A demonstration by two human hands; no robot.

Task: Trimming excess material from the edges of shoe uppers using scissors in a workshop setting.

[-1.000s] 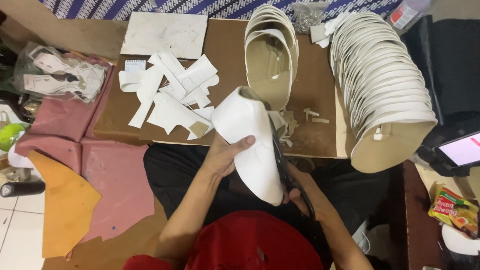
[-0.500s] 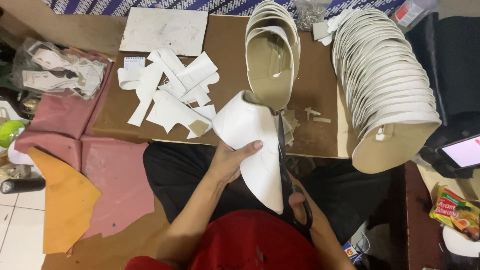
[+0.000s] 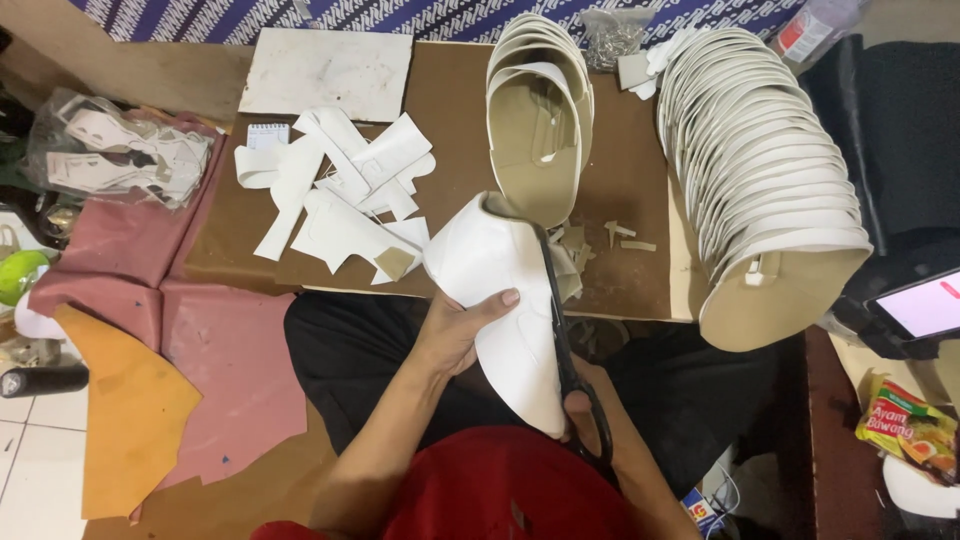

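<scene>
1. The left hand [image 3: 455, 335] grips a white curved piece [image 3: 505, 300] over the lap, thumb pressed on its face.
2. The right hand [image 3: 580, 410] is closed through the handles of black scissors [image 3: 565, 340], whose blades run along the piece's right edge.
3. Beyond, the table [image 3: 450, 120] carries white scraps [image 3: 340, 195], a small stack of soles [image 3: 540, 120] and a long row of soles [image 3: 760, 170].
</scene>
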